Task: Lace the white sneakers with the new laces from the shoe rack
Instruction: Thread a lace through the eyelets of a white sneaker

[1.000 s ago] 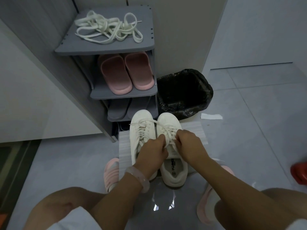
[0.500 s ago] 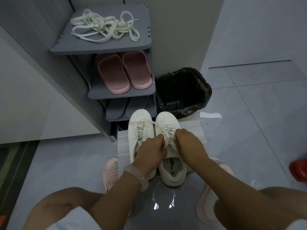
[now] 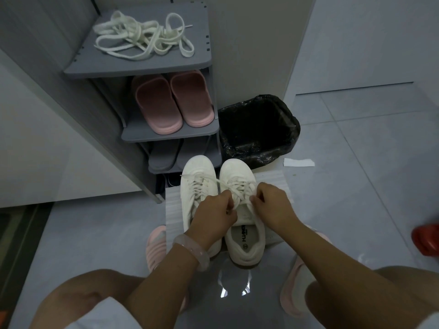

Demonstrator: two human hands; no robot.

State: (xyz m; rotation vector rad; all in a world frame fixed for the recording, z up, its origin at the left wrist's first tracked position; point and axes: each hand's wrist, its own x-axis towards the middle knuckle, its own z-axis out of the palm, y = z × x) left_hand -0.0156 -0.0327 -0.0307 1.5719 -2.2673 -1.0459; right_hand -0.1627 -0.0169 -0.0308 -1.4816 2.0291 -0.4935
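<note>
Because the right sneaker (image 3: pixel 244 210) lies with its toe pointing away from the person and its heel close to the knees, its long line runs straight out ahead, and the lace on it (image 3: pixel 237 188) crosses from side to side over the tongue. Both hands are right on top of that lace, near the upper eyelets. The left hand (image 3: pixel 213 217) comes in from the left, with its fingers curled and pinching the lace. The right hand (image 3: pixel 270 207) comes in from the right, and its fingers look curled on the lace too. The two hands are almost touching each other, so neither one is nearer. I think the old lace is being undone here, and the next pull should go up and toward the person.

The left sneaker (image 3: pixel 197 184) stands just beside the right one, side by side and touching, and its toe points the same way. It still has a lace in it. Both sneakers sit on a white foam sheet (image 3: pixel 173 210) on the floor.

The new laces (image 3: pixel 142 40) lie in a loose heap on the top shelf of the gray shoe rack (image 3: pixel 142 67), well apart from both hands, ahead and to the left. The left hand is on that side. Pink slippers (image 3: pixel 171 100) sit on the shelf under them. A bin with a black bag (image 3: pixel 259 129) stands to the right of the rack.
</note>
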